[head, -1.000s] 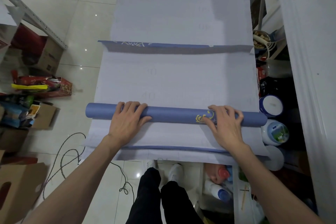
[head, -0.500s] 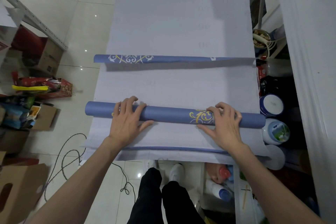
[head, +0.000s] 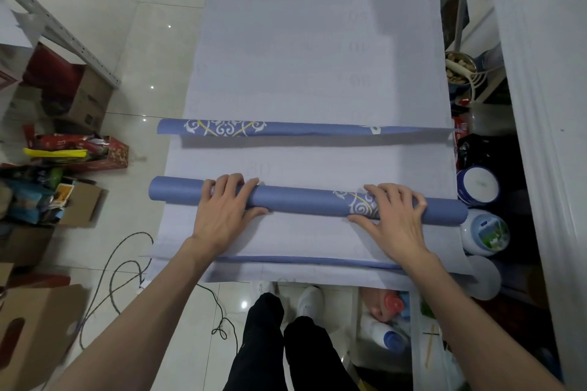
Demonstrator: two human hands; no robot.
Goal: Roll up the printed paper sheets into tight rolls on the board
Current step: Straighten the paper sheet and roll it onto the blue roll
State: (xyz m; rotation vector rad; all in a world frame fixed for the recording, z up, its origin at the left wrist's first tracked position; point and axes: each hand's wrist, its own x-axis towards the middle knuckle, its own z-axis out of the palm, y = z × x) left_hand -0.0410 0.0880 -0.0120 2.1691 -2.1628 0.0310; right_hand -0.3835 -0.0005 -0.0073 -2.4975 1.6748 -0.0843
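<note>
A blue paper roll (head: pixel 301 200) with a white and yellow ornament lies across the pale sheets on the long board (head: pixel 317 41). My left hand (head: pixel 222 213) presses on its left part, fingers curled over the top. My right hand (head: pixel 394 216) grips its right part over the ornament. Beyond the roll, the far edge of the same sheet (head: pixel 286 129) curls up, showing its blue printed side. The sheet's unrolled stretch (head: pixel 317 162) lies white side up between curl and roll. Another blue sheet edge (head: pixel 301 261) shows near the board's front edge.
Cardboard boxes (head: pixel 79 98) and packets (head: pixel 76 152) crowd the floor at left, with a grey cable (head: pixel 127 267) looping near the board. Jars (head: pixel 484 232) and bottles (head: pixel 390 340) stand at right, beside a white wall panel (head: pixel 540 105). My legs and white shoes (head: pixel 286 343) are below.
The roll has turned, so its ornament has shifted under my right hand. The sheet's far curled edge has come closer and shows more of its blue pattern.
</note>
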